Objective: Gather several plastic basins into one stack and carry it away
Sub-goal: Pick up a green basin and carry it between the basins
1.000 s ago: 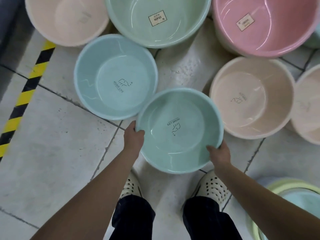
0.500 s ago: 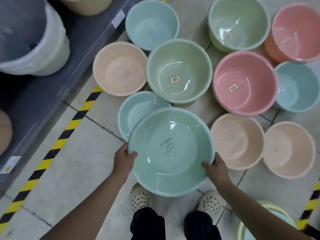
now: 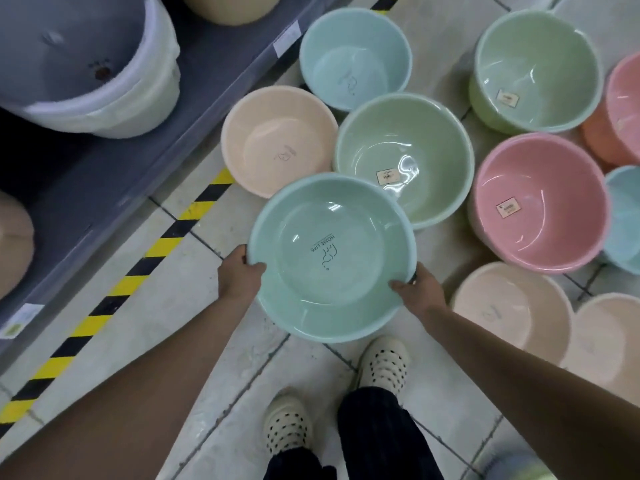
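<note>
A mint-green basin with "HOME LIFE" printed inside is held level above the floor, in front of my feet. My left hand grips its near-left rim and my right hand grips its near-right rim, thumbs inside. Other basins stand open side up on the floor beyond it: a beige basin, a blue basin, a light green basin and a pink basin. The small blue basin seen earlier is hidden under the held one.
More basins stand to the right: a green one, a coral one, beige ones. A grey shelf with stacked tubs runs along the left, edged by yellow-black floor tape. A blurred stack shows at bottom right.
The mint-green basin has moved up and to the left in both hands, over the small blue basin, which it now covers. The view has pulled back from the floor.
</note>
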A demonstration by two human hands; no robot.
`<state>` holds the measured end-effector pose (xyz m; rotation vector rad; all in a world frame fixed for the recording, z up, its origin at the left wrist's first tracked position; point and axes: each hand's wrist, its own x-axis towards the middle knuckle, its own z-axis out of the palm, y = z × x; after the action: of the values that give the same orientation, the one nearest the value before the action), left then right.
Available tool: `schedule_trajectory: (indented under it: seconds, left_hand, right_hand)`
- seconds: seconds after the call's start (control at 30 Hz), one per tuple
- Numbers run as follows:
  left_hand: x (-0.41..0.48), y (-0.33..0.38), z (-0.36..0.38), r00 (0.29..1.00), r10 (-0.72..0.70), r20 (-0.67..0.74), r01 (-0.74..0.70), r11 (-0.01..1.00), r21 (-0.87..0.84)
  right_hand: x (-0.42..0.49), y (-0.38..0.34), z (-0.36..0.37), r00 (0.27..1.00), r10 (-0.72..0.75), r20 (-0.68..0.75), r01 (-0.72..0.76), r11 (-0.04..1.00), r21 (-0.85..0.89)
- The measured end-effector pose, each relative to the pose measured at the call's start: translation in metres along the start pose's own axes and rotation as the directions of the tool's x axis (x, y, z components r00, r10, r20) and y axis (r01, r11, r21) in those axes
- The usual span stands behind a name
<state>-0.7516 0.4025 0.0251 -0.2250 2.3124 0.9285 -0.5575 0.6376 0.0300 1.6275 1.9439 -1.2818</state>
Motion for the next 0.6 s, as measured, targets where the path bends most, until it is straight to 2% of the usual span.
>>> schedule_trajectory:
  seconds: [0.3,0.6]
  left_hand:
    - [0.044,-0.068,0.035,1.0,-0.022,0.017,0.022,1.0,0.006]
    - [0.065,-0.101,0.067,0.997,-0.078,0.002,0.078,0.997,-0.015]
  right_hand:
    - [0.062,0.031,0.049,0.997,0.01,0.081,-0.007,0.999,-0.042]
    - [0.101,0.047,0.081,0.99,0.077,0.119,-0.071,0.996,-0.056]
